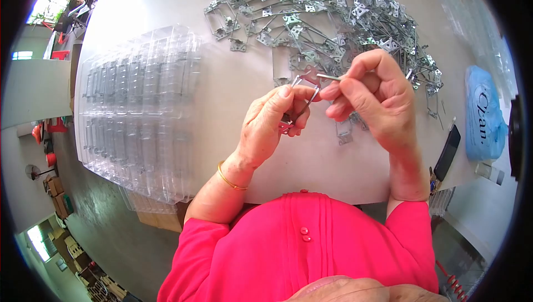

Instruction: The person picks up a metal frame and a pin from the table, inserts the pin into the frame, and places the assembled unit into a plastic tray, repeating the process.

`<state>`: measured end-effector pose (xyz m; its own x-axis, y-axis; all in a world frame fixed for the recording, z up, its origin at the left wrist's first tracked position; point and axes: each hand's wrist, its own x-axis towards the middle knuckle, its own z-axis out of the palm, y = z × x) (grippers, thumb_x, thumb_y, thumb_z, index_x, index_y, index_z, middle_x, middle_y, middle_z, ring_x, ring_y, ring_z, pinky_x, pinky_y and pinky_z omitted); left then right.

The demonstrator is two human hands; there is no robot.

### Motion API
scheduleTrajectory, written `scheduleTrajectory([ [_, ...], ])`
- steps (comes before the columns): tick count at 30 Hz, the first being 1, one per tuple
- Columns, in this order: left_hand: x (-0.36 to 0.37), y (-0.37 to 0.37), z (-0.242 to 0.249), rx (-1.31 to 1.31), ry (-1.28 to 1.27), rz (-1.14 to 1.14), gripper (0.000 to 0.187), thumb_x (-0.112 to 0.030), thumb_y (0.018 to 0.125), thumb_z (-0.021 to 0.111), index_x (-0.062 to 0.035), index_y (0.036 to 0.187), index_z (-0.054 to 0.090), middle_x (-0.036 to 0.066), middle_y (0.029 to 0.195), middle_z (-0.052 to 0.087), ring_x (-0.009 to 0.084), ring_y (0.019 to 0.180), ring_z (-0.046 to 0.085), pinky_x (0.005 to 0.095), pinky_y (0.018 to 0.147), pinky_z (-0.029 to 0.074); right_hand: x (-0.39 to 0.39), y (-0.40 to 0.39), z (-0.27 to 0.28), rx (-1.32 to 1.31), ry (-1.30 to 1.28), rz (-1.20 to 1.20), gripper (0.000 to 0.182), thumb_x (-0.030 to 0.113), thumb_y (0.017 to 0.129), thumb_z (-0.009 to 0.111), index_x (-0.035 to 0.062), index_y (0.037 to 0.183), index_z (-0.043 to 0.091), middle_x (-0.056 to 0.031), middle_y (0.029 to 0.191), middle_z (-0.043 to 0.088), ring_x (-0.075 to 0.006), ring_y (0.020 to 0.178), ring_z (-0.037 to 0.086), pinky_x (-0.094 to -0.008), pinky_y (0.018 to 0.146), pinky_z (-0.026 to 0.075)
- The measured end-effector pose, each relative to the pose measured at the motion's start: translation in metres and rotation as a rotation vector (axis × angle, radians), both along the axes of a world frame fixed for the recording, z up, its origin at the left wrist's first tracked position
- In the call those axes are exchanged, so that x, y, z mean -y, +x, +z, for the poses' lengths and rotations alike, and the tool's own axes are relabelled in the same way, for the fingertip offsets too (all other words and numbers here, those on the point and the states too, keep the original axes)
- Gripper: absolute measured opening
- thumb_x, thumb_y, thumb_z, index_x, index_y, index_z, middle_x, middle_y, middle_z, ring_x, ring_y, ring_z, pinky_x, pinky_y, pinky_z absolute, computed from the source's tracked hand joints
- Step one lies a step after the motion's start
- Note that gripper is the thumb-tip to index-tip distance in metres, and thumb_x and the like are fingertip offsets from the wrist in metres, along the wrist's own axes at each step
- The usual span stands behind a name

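My left hand [267,121] is closed around a small metal bracket with thin rods [315,95]. Its shiny ends stick up past my thumb, and my fingers hide the rest. Just to the right, my right hand [373,99] pinches a short, thin metal strip [326,76] between thumb and forefinger. The strip points left, above the bracket. Behind both hands spreads a heap of similar metal brackets with rods [291,18], tangled together on the white table [233,68].
Clear plastic trays [141,113] with rows of metal parts lie on the left. At the right are a blue plastic bag [484,116], a dark phone-like object [447,152] and a small clear container [489,173]. Clear plastic sheeting [483,30] lies along the far right edge.
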<state>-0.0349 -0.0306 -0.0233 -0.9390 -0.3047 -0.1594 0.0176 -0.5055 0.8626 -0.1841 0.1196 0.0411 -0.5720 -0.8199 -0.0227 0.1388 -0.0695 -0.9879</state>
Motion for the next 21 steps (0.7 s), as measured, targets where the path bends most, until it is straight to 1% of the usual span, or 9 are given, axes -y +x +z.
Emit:
scheduleTrajectory([
  [3,0.000,0.001,-0.001,-0.016,-0.030,0.042,0.052,-0.036,0.109,0.040,0.0077,0.122,0.065,0.006,0.075,0.056,0.0133,0.062,0.049,0.0273,0.056,0.039,0.001,0.005,-0.004,-0.110,0.081,0.024,0.009,0.001,0.103,0.056,0.0025,0.111,0.052,-0.0088,0.096,0.073,-0.0079,0.080,0.070,-0.0240,0.070,0.060],
  [7,-0.003,0.001,0.005,0.043,-0.097,0.041,0.053,-0.038,0.110,0.039,0.0069,0.123,0.065,0.005,0.075,0.055,0.0129,0.063,0.048,0.0270,0.057,0.037,0.006,0.010,-0.017,-0.287,0.116,-0.030,0.011,0.000,0.101,0.057,0.0018,0.111,0.052,-0.0077,0.090,0.073,-0.0087,0.077,0.070,-0.0245,0.069,0.059],
  [9,-0.006,0.002,0.005,0.041,-0.427,0.097,0.052,-0.036,0.111,0.040,0.0086,0.124,0.064,0.006,0.077,0.056,0.0142,0.066,0.050,0.0291,0.059,0.039,0.006,0.012,-0.024,-0.578,0.124,-0.063,0.017,-0.001,0.100,0.058,0.0006,0.116,0.053,-0.0066,0.081,0.071,-0.0102,0.070,0.069,-0.0254,0.062,0.057],
  [10,-0.006,0.001,0.002,0.040,-0.429,0.097,0.052,-0.036,0.111,0.040,0.0086,0.124,0.064,0.006,0.077,0.056,0.0142,0.066,0.050,0.0291,0.059,0.039,0.006,0.013,-0.022,-0.578,0.123,-0.063,0.017,-0.001,0.100,0.058,0.0006,0.116,0.053,-0.0066,0.081,0.071,-0.0102,0.070,0.069,-0.0254,0.062,0.057],
  [12,-0.006,-0.001,-0.010,-0.180,-0.896,0.207,0.036,-0.023,0.109,0.047,0.0075,0.121,0.062,0.012,0.082,0.060,0.0247,0.067,0.056,0.0349,0.065,0.047,0.008,0.016,-0.014,-0.506,0.201,-0.022,0.024,0.002,0.102,0.055,-0.0004,0.126,0.053,-0.0059,0.073,0.068,-0.0118,0.062,0.067,-0.0265,0.056,0.053],
  [13,-0.006,-0.001,-0.004,-0.176,-0.959,0.180,0.029,-0.016,0.106,0.052,0.0072,0.120,0.062,0.017,0.082,0.060,0.0330,0.068,0.057,0.0401,0.066,0.048,0.007,0.014,-0.012,-0.506,0.201,-0.022,0.024,0.002,0.102,0.055,-0.0004,0.126,0.053,-0.0059,0.073,0.068,-0.0118,0.062,0.067,-0.0265,0.056,0.053],
  [16,-0.004,-0.003,-0.007,-0.205,-1.039,0.174,0.028,-0.015,0.105,0.054,0.0064,0.120,0.063,0.016,0.083,0.061,0.0334,0.070,0.059,0.0409,0.066,0.049,0.006,0.003,-0.006,-0.289,0.265,0.159,0.031,0.008,0.106,0.050,0.0008,0.136,0.051,-0.0054,0.074,0.067,-0.0120,0.056,0.064,-0.0261,0.051,0.050],
  [18,-0.004,-0.004,-0.007,-0.212,-1.063,0.176,0.027,-0.015,0.105,0.054,0.0062,0.119,0.063,0.016,0.083,0.062,0.0333,0.070,0.059,0.0414,0.066,0.049,0.004,-0.007,0.001,0.118,0.375,0.333,0.032,0.012,0.109,0.046,0.0028,0.139,0.050,-0.0063,0.076,0.067,-0.0123,0.054,0.064,-0.0252,0.051,0.051],
  [21,-0.005,-0.005,-0.007,-0.223,-1.091,0.168,0.026,-0.014,0.104,0.055,0.0056,0.118,0.063,0.016,0.083,0.062,0.0329,0.070,0.060,0.0418,0.065,0.049,0.003,-0.018,-0.005,0.241,0.322,0.414,0.032,0.017,0.109,0.046,0.0040,0.138,0.050,-0.0119,0.083,0.072,-0.0142,0.055,0.067,-0.0247,0.050,0.052],
])
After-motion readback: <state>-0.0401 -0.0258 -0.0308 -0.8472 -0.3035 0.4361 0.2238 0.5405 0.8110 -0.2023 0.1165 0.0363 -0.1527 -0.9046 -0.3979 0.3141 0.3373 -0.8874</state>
